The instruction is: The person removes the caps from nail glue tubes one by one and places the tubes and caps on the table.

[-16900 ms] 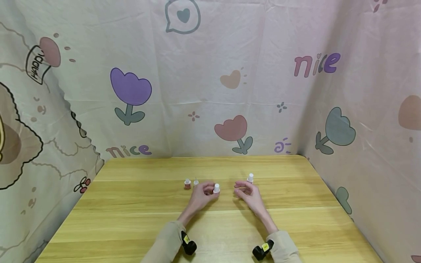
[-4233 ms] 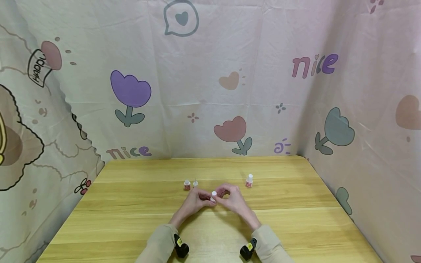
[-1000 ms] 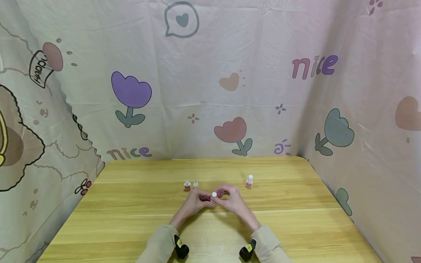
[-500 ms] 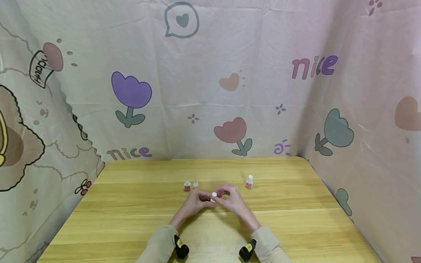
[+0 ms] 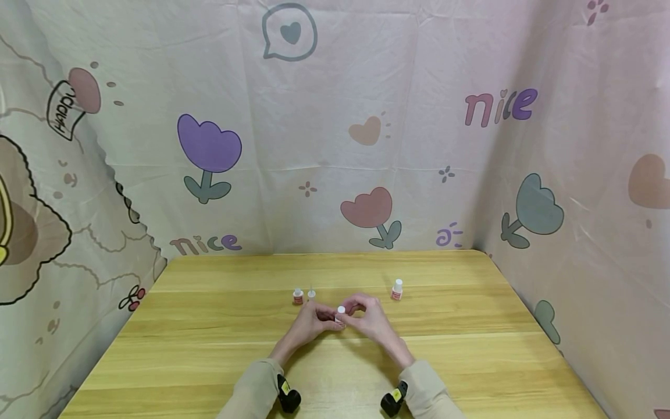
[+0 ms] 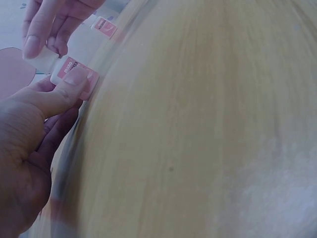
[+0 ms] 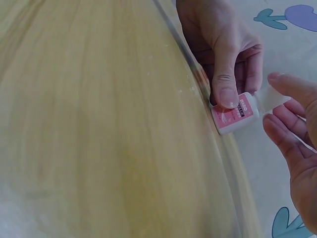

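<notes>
A small white glue bottle (image 7: 234, 117) with a pink label stands on the table between my hands, seen in all views. My left hand (image 5: 310, 323) grips its body, the thumb lying across the label. On its white cap (image 7: 270, 98), the thumb and fingertips of my right hand (image 5: 373, 319) pinch from the other side. The cap sits on the bottle's top. Beyond my left hand stand a bottle with a reddish label (image 5: 298, 297) and a small white cap-like piece (image 5: 311, 294) with a thin stem pointing up.
Another white bottle (image 5: 397, 290) with a pink label and white cap stands upright on the table, right of my right hand. The wooden table (image 5: 450, 349) ends at a patterned cloth backdrop (image 5: 314, 145) at the back and sides.
Since the earliest frame, my right hand has left the right-hand bottle and come to the cap of the bottle in my left hand. Over the last second, both hands barely move.
</notes>
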Available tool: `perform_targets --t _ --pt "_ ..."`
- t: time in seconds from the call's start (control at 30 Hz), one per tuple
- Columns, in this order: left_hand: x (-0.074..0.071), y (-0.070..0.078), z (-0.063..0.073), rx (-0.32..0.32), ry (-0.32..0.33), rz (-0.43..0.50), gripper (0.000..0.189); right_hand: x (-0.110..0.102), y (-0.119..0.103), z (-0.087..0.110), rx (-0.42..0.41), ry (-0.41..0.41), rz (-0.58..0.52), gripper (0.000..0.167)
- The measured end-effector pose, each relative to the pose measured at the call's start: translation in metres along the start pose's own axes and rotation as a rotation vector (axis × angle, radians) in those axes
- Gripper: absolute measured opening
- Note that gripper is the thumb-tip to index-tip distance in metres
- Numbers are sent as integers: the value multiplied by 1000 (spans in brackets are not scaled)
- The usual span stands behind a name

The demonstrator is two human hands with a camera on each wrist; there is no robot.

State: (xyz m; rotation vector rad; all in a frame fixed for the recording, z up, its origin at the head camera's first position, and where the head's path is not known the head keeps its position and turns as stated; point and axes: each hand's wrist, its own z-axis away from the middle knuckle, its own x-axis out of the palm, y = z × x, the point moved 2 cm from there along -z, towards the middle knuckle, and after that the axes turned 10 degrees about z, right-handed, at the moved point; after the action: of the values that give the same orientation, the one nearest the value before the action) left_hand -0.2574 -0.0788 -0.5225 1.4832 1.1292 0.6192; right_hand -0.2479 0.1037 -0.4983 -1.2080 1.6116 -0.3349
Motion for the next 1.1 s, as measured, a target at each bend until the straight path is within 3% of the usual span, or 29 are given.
perform_targets --t 0.13,0.37,0.6,0.83,1.1 --pt "0 0 0 -7 -2 7 16 -2 -1 0 17 18 22 14" --pt "0 0 1 8 -9 -1 18 -2 -3 0 -30 20 24 12" --pt "0 0 0 16 -10 -2 17 -14 -33 2 -60 -26 -16 11" --pt "0 0 0 -7 0 -8 15 -3 -11 0 -66 -9 -1 13" --pt "0 1 0 2 0 -3 17 -1 -2 0 6 22 27 15"
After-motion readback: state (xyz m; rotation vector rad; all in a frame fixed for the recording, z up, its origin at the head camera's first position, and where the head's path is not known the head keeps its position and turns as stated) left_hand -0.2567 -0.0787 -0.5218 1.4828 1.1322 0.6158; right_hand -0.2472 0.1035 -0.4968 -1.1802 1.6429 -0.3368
